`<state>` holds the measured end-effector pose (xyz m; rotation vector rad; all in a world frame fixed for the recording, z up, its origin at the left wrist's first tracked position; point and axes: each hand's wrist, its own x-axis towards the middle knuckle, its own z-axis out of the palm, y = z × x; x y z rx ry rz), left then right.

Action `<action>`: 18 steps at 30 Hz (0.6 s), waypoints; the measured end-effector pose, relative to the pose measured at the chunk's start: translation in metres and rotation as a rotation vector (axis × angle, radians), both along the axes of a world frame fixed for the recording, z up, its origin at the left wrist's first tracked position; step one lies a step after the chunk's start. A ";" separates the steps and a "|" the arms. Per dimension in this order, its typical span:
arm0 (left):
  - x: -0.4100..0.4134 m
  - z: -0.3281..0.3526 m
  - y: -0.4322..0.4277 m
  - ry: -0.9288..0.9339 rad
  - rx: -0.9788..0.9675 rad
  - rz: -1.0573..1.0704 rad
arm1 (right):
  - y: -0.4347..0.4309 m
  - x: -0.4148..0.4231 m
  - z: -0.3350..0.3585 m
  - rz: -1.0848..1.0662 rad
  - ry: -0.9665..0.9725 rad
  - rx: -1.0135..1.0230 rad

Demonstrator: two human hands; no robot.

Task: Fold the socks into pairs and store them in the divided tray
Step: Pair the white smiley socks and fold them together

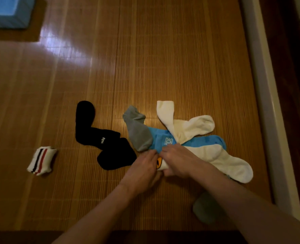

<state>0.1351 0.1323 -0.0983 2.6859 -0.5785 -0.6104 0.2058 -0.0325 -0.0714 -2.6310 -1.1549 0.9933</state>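
Note:
A pile of loose socks lies on the bamboo mat. My left hand [144, 166] and my right hand [178, 161] both grip the cuff end of a white sock with an orange print [233, 166], whose foot stretches to the right. Under it lie a blue sock [163, 140] with a grey toe and another blue one [210, 140]. A cream pair [186, 124] crosses above them. Black socks [100, 134] lie to the left. A folded white pair with black and red stripes [41, 161] sits far left. A blue box [6, 13] stands at the far left corner.
A pale green sock [205, 210] lies partly under my right forearm. The mat [145, 59] ends at a pale raised border [261, 85] on the right, with dark wood beyond it.

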 end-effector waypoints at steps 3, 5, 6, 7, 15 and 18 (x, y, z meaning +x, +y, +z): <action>-0.009 0.024 0.003 0.099 -0.220 0.216 | 0.013 0.005 0.038 0.029 0.067 0.029; -0.012 0.041 0.008 0.095 -0.257 0.339 | 0.020 0.006 0.061 0.011 0.080 0.080; -0.011 0.049 0.011 0.097 -0.270 0.389 | 0.022 0.006 0.070 -0.018 0.093 0.117; -0.010 0.056 0.015 0.115 -0.293 0.441 | 0.022 0.005 0.078 -0.085 0.130 0.171; -0.003 0.117 0.027 0.645 -1.350 1.232 | 0.046 -0.023 0.098 -1.036 0.667 0.755; -0.008 0.138 0.030 0.755 -1.544 1.156 | 0.062 -0.036 0.110 -1.004 0.904 0.888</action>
